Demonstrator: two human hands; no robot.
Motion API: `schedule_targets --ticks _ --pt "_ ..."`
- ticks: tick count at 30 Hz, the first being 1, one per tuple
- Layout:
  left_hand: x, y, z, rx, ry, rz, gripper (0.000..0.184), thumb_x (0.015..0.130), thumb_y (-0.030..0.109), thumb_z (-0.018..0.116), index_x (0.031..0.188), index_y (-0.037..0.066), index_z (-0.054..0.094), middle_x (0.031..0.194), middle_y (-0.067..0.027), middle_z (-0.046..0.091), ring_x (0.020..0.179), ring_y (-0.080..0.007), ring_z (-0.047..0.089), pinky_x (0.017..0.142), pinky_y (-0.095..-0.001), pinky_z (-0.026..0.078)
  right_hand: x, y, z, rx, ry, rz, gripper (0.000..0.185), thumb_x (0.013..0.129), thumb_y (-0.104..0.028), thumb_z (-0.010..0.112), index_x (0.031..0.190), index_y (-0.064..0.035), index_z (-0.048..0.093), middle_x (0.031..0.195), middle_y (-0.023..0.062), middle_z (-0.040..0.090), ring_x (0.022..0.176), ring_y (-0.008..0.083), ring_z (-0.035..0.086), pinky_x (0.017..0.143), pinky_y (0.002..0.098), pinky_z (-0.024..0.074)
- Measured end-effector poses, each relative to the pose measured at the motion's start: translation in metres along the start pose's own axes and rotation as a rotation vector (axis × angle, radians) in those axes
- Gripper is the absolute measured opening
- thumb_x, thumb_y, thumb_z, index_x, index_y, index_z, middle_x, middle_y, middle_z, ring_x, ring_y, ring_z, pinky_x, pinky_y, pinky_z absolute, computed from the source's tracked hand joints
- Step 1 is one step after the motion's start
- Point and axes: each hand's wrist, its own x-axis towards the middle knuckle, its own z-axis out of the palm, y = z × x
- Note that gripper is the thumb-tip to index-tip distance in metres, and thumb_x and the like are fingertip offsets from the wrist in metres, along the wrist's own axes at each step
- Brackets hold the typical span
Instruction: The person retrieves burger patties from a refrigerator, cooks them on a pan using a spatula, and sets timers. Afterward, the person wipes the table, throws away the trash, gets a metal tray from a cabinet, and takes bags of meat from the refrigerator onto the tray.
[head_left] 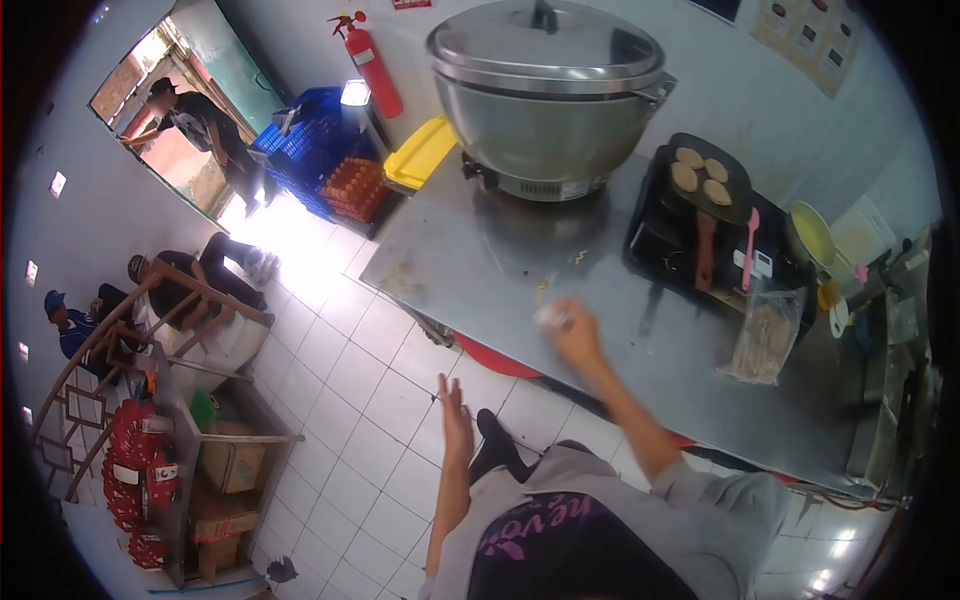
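Observation:
My right hand (576, 338) is closed over the steel table (470, 270), around a small whitish wad (550, 317) whose kind is blurred. Just beyond it, yellow scraps (579, 257) lie on the metal. Fingers stretched and holding nothing, my left hand (455, 418) hangs in front of the table edge, above the tiled floor. Farther right, a black stove (665, 245) carries a square pan (738, 165) with several round browned patties (716, 193). A pink spatula (751, 235) rests beside the pan's brown handle.
A large lidded steel cooker (545, 120) stands at the table's back. A clear bag of brownish pieces (766, 340) lies right of my right hand. Blue crates (310, 150) and egg trays (353, 188) are by the doorway. Several people (205, 130) are at the left.

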Motion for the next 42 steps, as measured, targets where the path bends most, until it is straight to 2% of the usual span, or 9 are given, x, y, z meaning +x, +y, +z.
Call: schedule_targets --ticks 3,7,13,18,24,27,30,33,42 --pt "0.002 0.036 -0.070 0.024 0.126 0.024 0.062 0.091 0.059 0.022 0.141 0.022 0.023 0.145 -0.0142 0.024 0.136 -0.0296 0.012 0.107 -0.0485 0.003 0.100 0.018 -0.033 -0.252 0.371 -0.327 0.019 0.072 -0.003 0.063 0.089 -0.0031 0.054 0.083 0.0133 0.061 0.081 0.0306 0.060 0.073 0.0355 0.0455" --pt "0.012 0.032 -0.179 0.203 0.437 0.034 0.065 0.090 0.061 0.019 0.138 0.019 0.031 0.141 -0.0159 0.030 0.136 -0.0291 0.014 0.105 -0.0532 0.003 0.175 0.079 -0.041 -0.431 0.241 -0.324 0.020 0.072 -0.001 0.062 0.091 -0.0019 0.055 0.094 0.0141 0.062 0.088 0.0349 0.058 0.077 0.0382 0.0452" --pt "0.004 -0.060 -0.320 0.307 0.816 -0.214 0.068 0.093 0.055 0.014 0.132 0.005 0.039 0.125 -0.0222 0.048 0.121 -0.0305 0.042 0.104 -0.0386 0.025 0.155 0.078 -0.039 -0.534 0.074 -0.318 0.025 0.072 -0.004 0.065 0.096 -0.0024 0.058 0.107 0.0137 0.060 0.098 0.0328 0.055 0.084 0.0388 0.0448" --pt "-0.028 -0.131 -0.350 0.481 0.602 -0.806 0.082 0.083 0.069 0.006 0.127 0.015 0.048 0.119 -0.0157 0.052 0.115 -0.0331 0.040 0.096 -0.0514 0.023 0.149 0.065 -0.033 -0.607 0.057 -0.370 0.025 0.071 -0.005 0.067 0.095 -0.0028 0.060 0.114 0.0130 0.058 0.103 0.0303 0.054 0.087 0.0366 0.0448" --pt "-0.026 -0.133 -0.316 0.505 0.572 -0.799 0.076 0.087 0.063 0.010 0.120 0.010 0.054 0.092 -0.0100 0.055 0.083 -0.0235 0.042 0.073 -0.0388 0.030 0.169 0.083 -0.031 -0.667 0.121 -0.384 0.025 0.070 -0.003 0.068 0.093 -0.0015 0.059 0.104 0.0106 0.062 0.094 0.0256 0.059 0.077 0.0320 0.0485" --pt "-0.002 -0.111 -0.309 0.527 0.566 -0.747 0.074 0.089 0.060 0.013 0.116 0.007 0.057 0.078 -0.0071 0.056 0.067 -0.0187 0.043 0.061 -0.0326 0.034 0.172 0.078 -0.035 -0.465 0.157 -0.177 0.022 0.071 -0.002 0.068 0.091 -0.0020 0.061 0.097 0.0103 0.064 0.087 0.0204 0.062 0.074 0.0281 0.0483" --pt "0.034 -0.085 -0.309 0.553 0.535 -0.714 0.072 0.091 0.058 0.015 0.112 0.004 0.059 0.065 -0.0043 0.057 0.051 -0.0139 0.044 0.050 -0.0263 0.037 0.150 0.045 -0.024 -0.338 0.072 0.020 0.018 0.072 -0.005 0.066 0.089 -0.0042 0.061 0.093 0.0087 0.064 0.081 0.0266 0.061 0.075 0.0317 0.0484" --pt "0.062 -0.070 -0.325 0.601 0.473 -0.709 0.075 0.090 0.059 0.015 0.110 0.004 0.060 0.069 -0.0062 0.058 0.056 -0.0158 0.047 0.055 -0.0285 0.038 0.112 0.043 0.011 -0.468 0.072 -0.161 0.017 0.073 -0.006 0.066 0.089 -0.0040 0.061 0.098 0.0081 0.062 0.086 0.0259 0.059 0.077 0.0347 0.0477" --pt "0.129 -0.009 -0.440 0.823 0.313 -0.748 0.081 0.087 0.065 0.014 0.105 0.003 0.063 0.080 -0.0121 0.061 0.071 -0.0218 0.053 0.071 -0.0352 0.040 0.073 -0.015 0.063 -0.612 -0.018 -0.109 0.032 0.069 -0.005 0.069 0.099 -0.0070 0.058 0.124 0.0081 0.050 0.112 0.0282 0.049 0.091 0.0340 0.0423"
